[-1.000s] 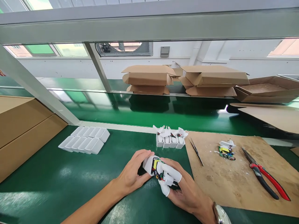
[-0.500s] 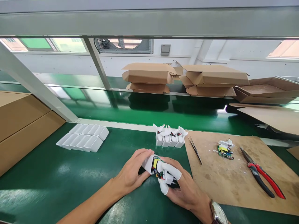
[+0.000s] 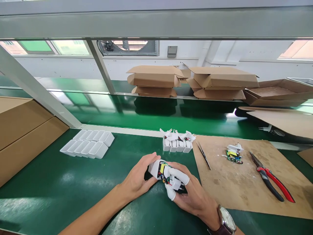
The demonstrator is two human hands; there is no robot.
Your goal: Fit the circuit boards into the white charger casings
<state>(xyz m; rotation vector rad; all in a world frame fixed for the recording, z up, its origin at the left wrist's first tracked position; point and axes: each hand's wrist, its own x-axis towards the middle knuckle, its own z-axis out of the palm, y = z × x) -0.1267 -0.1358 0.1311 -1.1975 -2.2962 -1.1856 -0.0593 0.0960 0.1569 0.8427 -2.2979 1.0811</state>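
My left hand (image 3: 138, 176) grips a white plastic charger case (image 3: 154, 168) by its sides, its opening tilted to the right. With white finger covers on two fingers, my right hand (image 3: 193, 189) pinches a circuit board (image 3: 162, 169) with a yellow transformer and white parts. The board's left end sits at the mouth of the case; how deep it goes is hidden. Beyond my hands stand several white cases (image 3: 177, 145) in a row with white parts and wires sticking out. Further left are two rows of open white cases (image 3: 86, 144).
On a brown board (image 3: 227, 182) at right lie tweezers (image 3: 203, 155), another circuit board (image 3: 234, 154) and red-black pliers (image 3: 271, 178). Cardboard boxes (image 3: 154, 80) stand behind the green conveyor belt (image 3: 146, 114). A large carton (image 3: 29, 130) is at the left, a metal beam (image 3: 156, 24) overhead.
Both hands keep their grip on the case and the circuit board, with only a slight shift. The view has moved a little, and a white plug shows more clearly on the belt at right.
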